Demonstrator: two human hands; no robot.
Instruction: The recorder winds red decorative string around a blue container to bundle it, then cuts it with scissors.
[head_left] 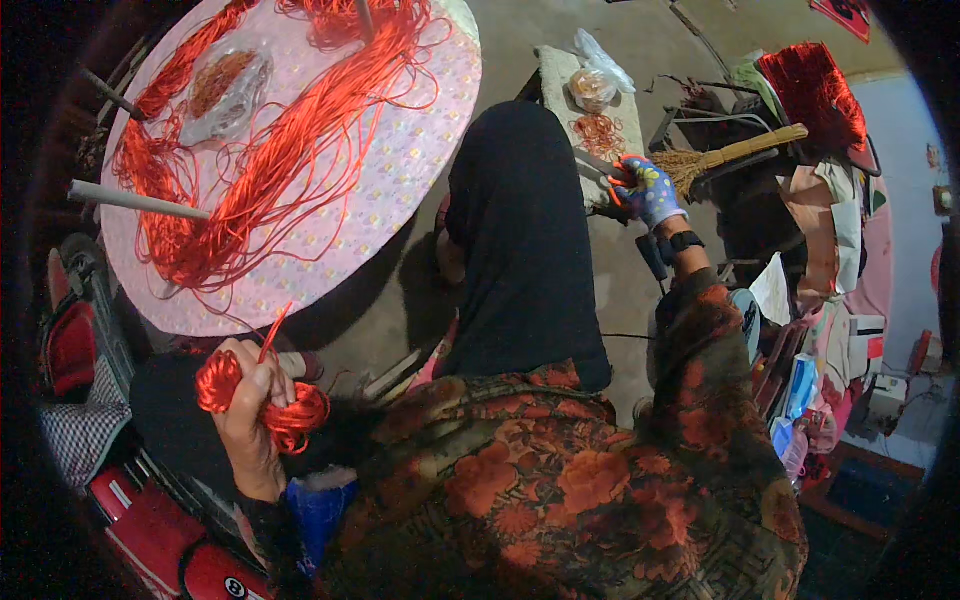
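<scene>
Bunched in my bare left hand (255, 385) is a bundle of shiny red cord (300, 415), its strands bulging out on both sides of the closed fingers. A short tail of cord rises from the thumb side. My right hand (650, 192) wears a blue patterned glove and reaches forward to the right. Its fingers are bent at the end of a flat grey metal piece (597, 162) beside the narrow bench (560, 75); exactly what they grip is too small to tell. Small loose reddish loops (600, 135) lie on that bench.
On the round pink table (420, 170) at left, long red cords (290, 170) loop around upright pegs (140, 198), with a clear bag (225, 95) among them. A black cloth (525, 240) covers my lap. A straw broom (730, 155) and a red cord stack (815, 90) are at right.
</scene>
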